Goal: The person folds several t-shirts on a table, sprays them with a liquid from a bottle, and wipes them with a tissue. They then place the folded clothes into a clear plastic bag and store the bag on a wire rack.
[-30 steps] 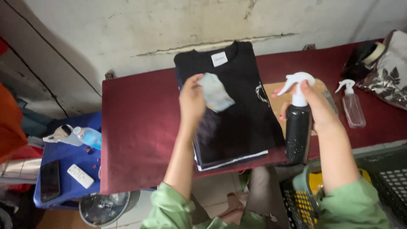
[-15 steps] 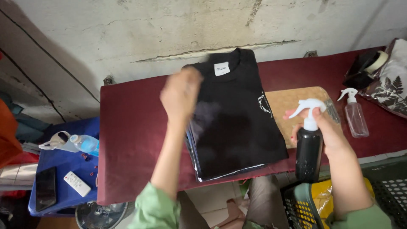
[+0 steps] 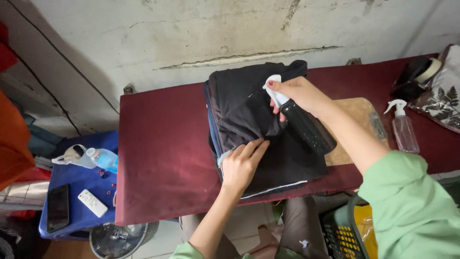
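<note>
A black folded T-shirt (image 3: 249,110) lies on the dark red padded table (image 3: 163,153), its upper half turned over toward the left. My left hand (image 3: 242,165) presses on the shirt's lower left part, with a bit of white cloth showing under the fingers. My right hand (image 3: 299,96) holds a black spray bottle (image 3: 306,127) with a white trigger head, tilted and pointed down at the shirt.
A brown board (image 3: 359,115) lies under the shirt's right side. A clear spray bottle (image 3: 402,127) and a leaf-print bag (image 3: 443,103) sit at the right. A blue stool (image 3: 76,192) at the left carries a phone, remote and iron. A basket (image 3: 342,235) stands below.
My right hand lifted the black spray bottle from the table's front edge and tipped it over the shirt. My left hand came down from the collar to the shirt's lower left, and the shirt is now folded over.
</note>
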